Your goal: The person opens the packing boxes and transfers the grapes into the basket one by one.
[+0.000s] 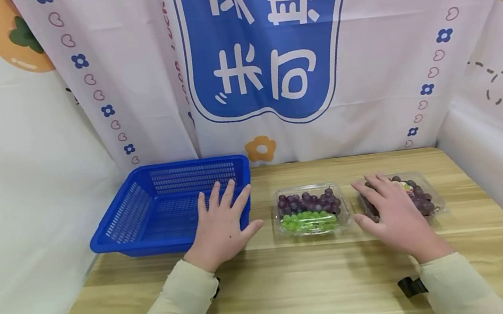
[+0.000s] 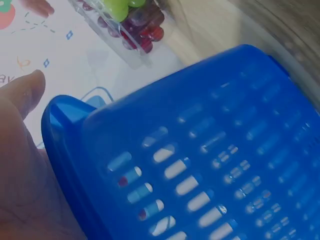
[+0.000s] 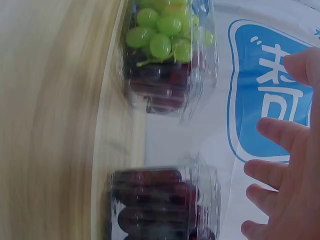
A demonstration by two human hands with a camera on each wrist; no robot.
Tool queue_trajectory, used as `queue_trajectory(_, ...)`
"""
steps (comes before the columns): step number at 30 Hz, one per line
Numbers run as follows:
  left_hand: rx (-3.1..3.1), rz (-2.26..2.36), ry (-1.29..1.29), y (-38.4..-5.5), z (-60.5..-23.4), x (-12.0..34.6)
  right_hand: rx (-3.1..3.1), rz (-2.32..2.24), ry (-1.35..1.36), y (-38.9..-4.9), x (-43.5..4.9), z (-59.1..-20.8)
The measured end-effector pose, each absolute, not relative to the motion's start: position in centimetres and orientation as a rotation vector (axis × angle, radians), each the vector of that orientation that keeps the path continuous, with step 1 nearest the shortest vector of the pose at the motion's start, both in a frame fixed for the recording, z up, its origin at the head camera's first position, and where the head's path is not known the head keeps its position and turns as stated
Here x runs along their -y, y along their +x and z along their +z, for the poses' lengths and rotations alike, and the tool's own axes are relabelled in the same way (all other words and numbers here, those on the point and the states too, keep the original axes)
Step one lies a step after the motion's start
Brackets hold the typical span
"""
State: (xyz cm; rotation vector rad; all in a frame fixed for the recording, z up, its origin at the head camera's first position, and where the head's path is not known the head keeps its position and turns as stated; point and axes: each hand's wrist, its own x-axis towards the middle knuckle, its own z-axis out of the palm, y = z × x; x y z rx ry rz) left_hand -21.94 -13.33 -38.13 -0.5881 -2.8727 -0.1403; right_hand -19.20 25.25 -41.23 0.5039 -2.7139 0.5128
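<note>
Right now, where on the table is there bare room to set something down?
The widest bare patch of table lies between the sleeves, in front of the mixed-grape box. A narrower strip runs behind that box, to the hanging cloth. It is crowded around the blue basket and left hand, and around the dark-grape box under the right hand.

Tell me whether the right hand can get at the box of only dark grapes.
Probably yes: the right hand hovers above the box of dark grapes, spread open and holding nothing. The right wrist view shows free space between hand and box, with nothing visible in the way.
</note>
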Motion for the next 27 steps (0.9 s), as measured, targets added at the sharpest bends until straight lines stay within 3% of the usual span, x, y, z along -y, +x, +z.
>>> queue_trajectory(27,2.782,-0.256,-0.762,-22.3,-38.8,7.5,2.844,0.739,0.5,-18.9,-22.1,-42.7)
